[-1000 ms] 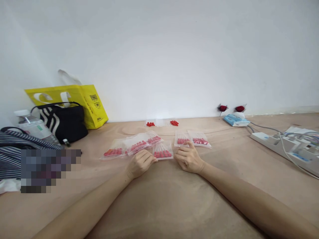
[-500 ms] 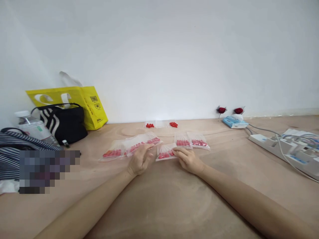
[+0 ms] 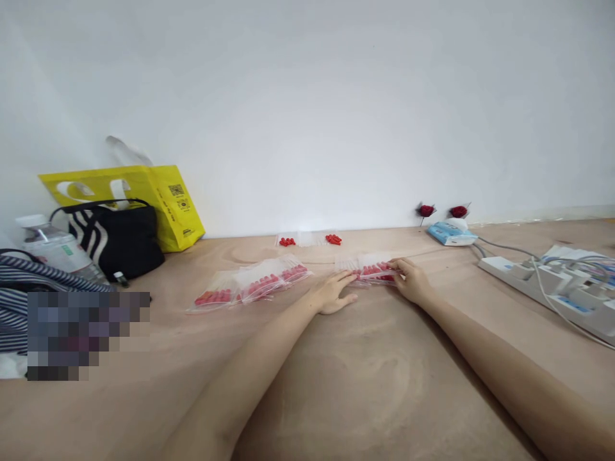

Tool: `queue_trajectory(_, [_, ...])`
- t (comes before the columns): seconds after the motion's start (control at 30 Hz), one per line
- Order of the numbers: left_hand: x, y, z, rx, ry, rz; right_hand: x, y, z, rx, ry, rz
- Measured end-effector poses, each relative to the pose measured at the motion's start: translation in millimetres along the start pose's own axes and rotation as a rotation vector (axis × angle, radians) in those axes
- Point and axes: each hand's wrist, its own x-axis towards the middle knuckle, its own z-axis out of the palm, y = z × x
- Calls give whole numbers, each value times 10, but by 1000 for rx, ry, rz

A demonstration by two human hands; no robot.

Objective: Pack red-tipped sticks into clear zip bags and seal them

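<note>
Red pieces point(image 3: 375, 269) show through a clear bag point(image 3: 368, 276) under the hands, right of centre on the counter point(image 3: 307, 384); it seems to lie over other bags (edges blur together, count unclear). Left hand point(image 3: 331, 294): palm down, fingers extended and close together, thumb held apart, fingertips at the bag's left edge, no pinch visible. Right hand point(image 3: 409, 280): fingers bent, pinching the bag's right edge, thumb mostly hidden. Risk, my read: the film looks slick, so a sideways pull from the right hand could skew the top bag or drag the ones under it; too light a touch from the left hand could let that end slip. Pressing hard could crease the film or bunch the red pieces; whether the seals are closed can't be told. Left row point(image 3: 263, 282), overlapping bags, sits just beside the left forearm point(image 3: 269, 358), so a low sweep of that arm might snag its near edge. Pose: both forearms come in from the near edge, the left slanting inward to the right, the right forearm point(image 3: 485, 346) slanting inward to the left, hands low, wrists near the counter. Far bags point(image 3: 310, 239) lie near the wall point(image 3: 307, 128), apart from both hands.
</note>
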Motion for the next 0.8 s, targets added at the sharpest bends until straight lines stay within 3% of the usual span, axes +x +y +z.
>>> queue_trajectory(0.13, [-119,16,-32,-23,10,-26,-19,-1,47,-6,-89,0])
queue_trajectory(0.3, [-588,185,-205,23,81,-30,-18,-112,-48,-187,-122,25])
queue_trajectory(0.43, [-1005,314,-391,39,85,-37,-2,-425,-78,-196,-134,-70])
queue_trajectory(0.53, [-1216,307,-510,36,141,-41,3,-787,-4,-34,-264,-223])
queue_trajectory(0.67, [-1278,222,-550,18,221,1,-2,-1148,95,63,-350,-356])
queue_trajectory(0.8, [-1173,180,-460,28,289,131,-31,-1194,125,29,-311,-452])
